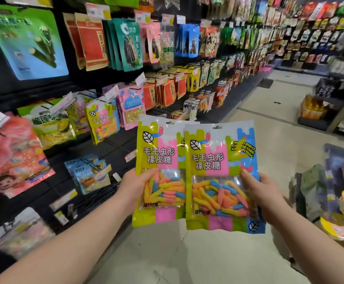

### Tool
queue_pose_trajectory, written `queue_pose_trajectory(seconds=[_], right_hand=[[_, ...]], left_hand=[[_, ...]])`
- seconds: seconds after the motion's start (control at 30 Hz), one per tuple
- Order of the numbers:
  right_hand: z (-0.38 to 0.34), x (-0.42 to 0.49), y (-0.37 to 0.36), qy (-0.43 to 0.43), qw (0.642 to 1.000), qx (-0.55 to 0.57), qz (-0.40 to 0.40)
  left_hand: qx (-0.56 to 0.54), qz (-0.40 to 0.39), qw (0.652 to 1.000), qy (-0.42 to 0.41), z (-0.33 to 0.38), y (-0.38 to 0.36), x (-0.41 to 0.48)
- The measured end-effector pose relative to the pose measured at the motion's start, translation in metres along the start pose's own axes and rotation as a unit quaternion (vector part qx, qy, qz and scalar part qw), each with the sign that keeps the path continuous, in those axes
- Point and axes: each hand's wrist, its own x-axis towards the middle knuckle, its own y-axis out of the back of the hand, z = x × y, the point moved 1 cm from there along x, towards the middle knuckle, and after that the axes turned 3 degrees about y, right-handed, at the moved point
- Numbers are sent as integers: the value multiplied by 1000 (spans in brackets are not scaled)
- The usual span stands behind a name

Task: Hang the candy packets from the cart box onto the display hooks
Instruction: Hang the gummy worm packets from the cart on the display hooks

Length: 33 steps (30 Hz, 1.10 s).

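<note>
With the hook wall [113, 148] close on the left and open aisle floor [269, 111] ahead, the left candy packet [158, 171] is held upright, gripped at its left edge by the left hand [135, 187], and the right candy packet [224, 177], overlapping it in front, is gripped at its right edge by the right hand [263, 193].

Two candy packets [158, 152] [214, 160], two hands [134, 187] [263, 193]

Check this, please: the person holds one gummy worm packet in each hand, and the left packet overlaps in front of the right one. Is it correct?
Not quite. The head view shows the right packet in front, covering an edge of the left packet. The left hand and right hand do hold one packet each.
</note>
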Motion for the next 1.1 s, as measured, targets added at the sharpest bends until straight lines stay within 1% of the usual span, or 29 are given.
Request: queue_pose_trajectory(seconds=[0.17,0.4,0.47,0.57,0.7,0.83,0.97,1.1], right_hand=[[-7,75,30,17,999,-3,-43],[-22,170,74,60,995,-17,-79],[-22,193,71,59,991,2,-116],[-15,221,55,40,986,25,-157],[-11,253,18,26,983,20,-182],[-18,274,-21,16,972,32,-232],[-26,299,-58,33,969,16,-244],[-43,330,-98,48,967,-10,-252]], left_hand=[[-29,38,999,6,0,-57,33],[-68,77,995,9,5,-137,65],[-76,110,991,13,4,-146,71],[-72,162,984,21,4,-146,77],[-72,207,976,15,7,-131,90],[-72,245,967,18,6,-113,110],[-76,263,961,21,8,-93,143],[-94,264,960,17,16,-73,178]])
